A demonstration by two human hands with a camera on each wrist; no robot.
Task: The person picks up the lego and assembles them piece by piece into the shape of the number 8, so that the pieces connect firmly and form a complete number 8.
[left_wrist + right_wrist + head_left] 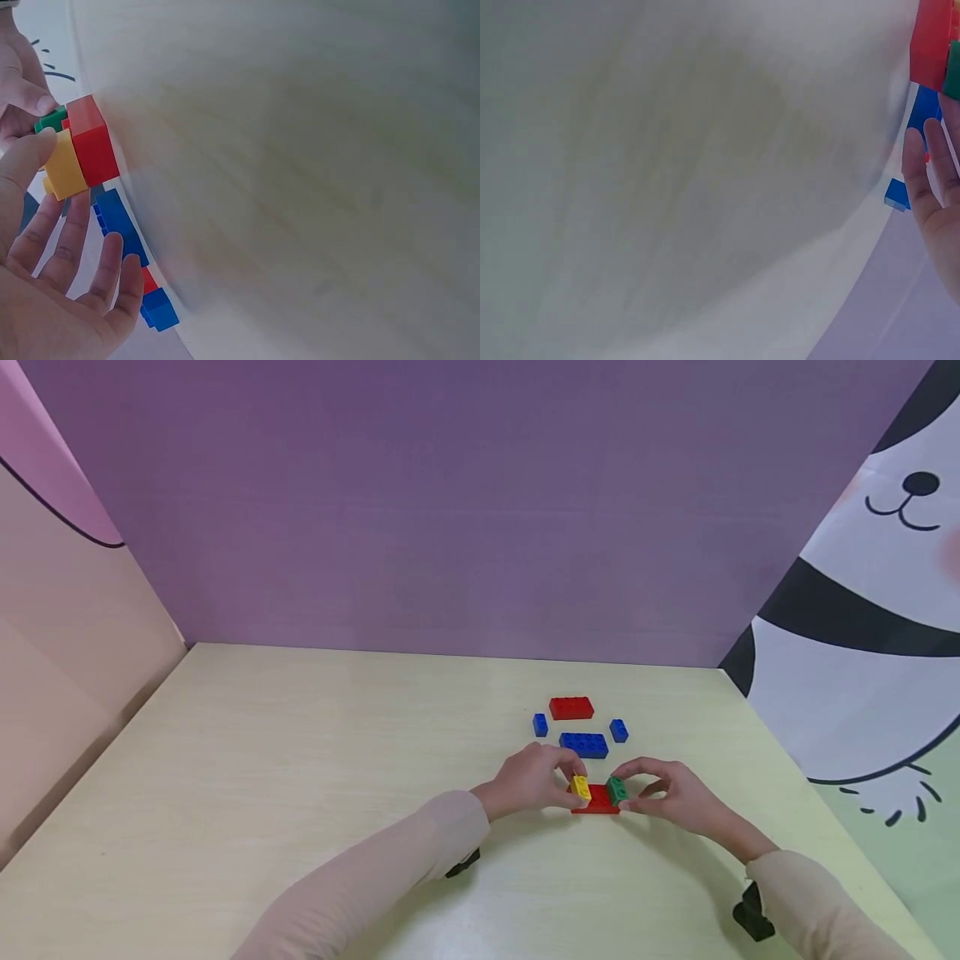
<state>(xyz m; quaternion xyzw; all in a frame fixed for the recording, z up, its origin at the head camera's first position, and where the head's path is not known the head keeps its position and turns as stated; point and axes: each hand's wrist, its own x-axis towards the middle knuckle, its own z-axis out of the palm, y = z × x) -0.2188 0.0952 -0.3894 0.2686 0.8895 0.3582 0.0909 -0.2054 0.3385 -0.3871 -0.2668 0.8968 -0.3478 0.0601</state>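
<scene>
Pale beige sleeves, black wrist cameras

The yellow brick at the left fingers and green brick at the right fingers look like smooth plastic, as do the red brick beneath and blue brick beyond. The bench below looks like matt wood; sleeves behind, matt cloth.

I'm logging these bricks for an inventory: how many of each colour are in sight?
Red: 2 (near red brick, far red brick)
Blue: 3 (large blue brick, left small blue brick, right small blue brick)
Yellow: 1 (yellow brick)
Green: 1 (green brick)
Total: 7 bricks
</scene>
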